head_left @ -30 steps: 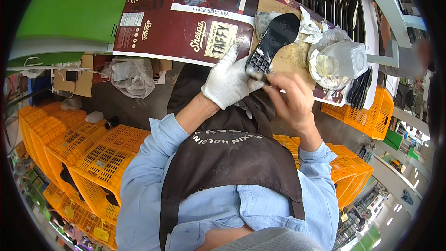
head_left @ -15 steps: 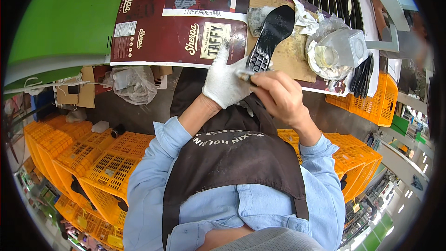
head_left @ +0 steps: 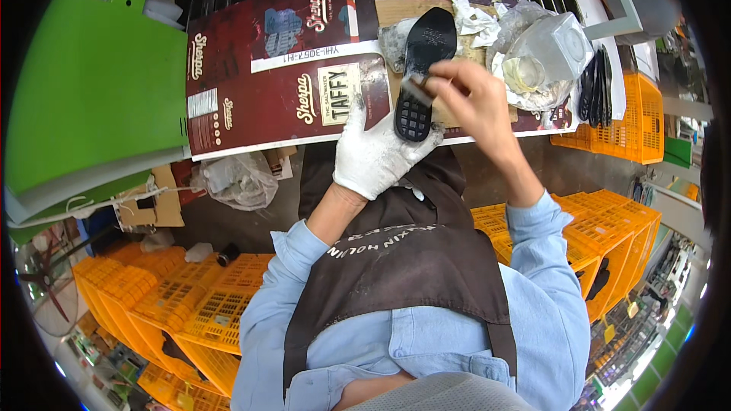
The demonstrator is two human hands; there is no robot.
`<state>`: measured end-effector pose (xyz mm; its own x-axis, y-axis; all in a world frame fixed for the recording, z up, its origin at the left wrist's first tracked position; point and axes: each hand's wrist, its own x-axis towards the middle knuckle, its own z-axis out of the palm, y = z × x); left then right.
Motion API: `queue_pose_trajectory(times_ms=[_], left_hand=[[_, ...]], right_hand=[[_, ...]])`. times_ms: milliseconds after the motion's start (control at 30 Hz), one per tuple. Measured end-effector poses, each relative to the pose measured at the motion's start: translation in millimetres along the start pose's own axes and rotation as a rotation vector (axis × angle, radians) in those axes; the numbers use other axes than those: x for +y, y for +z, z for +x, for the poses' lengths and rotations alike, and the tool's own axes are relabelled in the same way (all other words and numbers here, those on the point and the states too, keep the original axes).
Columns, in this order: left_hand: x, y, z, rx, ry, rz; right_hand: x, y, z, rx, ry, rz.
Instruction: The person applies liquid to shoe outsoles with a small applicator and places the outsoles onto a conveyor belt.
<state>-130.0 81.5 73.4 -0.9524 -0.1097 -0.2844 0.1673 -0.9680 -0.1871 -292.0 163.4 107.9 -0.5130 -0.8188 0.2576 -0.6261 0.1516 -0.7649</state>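
Observation:
My left hand (head_left: 373,154), in a white glove, grips the heel end of a black shoe sole (head_left: 432,39). A grid of square hollows covers the sole's heel, and its toe points away from me over the cardboard. In my bare right hand (head_left: 478,100) is a small brush (head_left: 416,90), pinched between thumb and fingers. The brush lies across the middle of the sole, just above the grid; it is slightly blurred. White smudges mark the glove's thumb and fingers.
A clear plastic container (head_left: 560,46) stands on plastic wrap at the right, beside crumpled white paper (head_left: 474,21). Several black soles (head_left: 595,95) stack near the table's right edge. Printed maroon cardboard (head_left: 304,91) covers the table. Orange crates (head_left: 228,301) stand on both sides of me.
The brush has moved from the heel edge up to the middle of the sole. The sole now stands straighter in view, and my left hand shows more open around its heel.

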Motion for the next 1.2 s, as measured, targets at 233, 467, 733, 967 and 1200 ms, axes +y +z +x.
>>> queue_pose_trajectory(times_ms=[233, 467, 733, 967, 1200], left_hand=[[-2.0, -11.0, 7.0, 0.02, 0.028, 0.05], [3.3, -31.8, 9.3, 0.009, 0.038, 0.137], [11.1, -33.7, 3.8, -0.009, 0.139, 0.195], [16.8, -27.6, 1.8, 0.061, 0.267, 0.234], [27.0, -23.3, -7.1, -0.078, 0.164, 0.07]], right_hand=[[60.6, -24.4, 36.5, 0.3, 0.046, -0.319], [80.5, -25.7, 59.9, 0.219, -0.01, -0.316], [92.0, -28.6, 82.8, 0.143, -0.117, -0.302], [86.1, -28.7, 98.5, -0.067, -0.03, 0.076], [76.4, -31.4, 117.4, -0.166, 0.015, 0.072]])
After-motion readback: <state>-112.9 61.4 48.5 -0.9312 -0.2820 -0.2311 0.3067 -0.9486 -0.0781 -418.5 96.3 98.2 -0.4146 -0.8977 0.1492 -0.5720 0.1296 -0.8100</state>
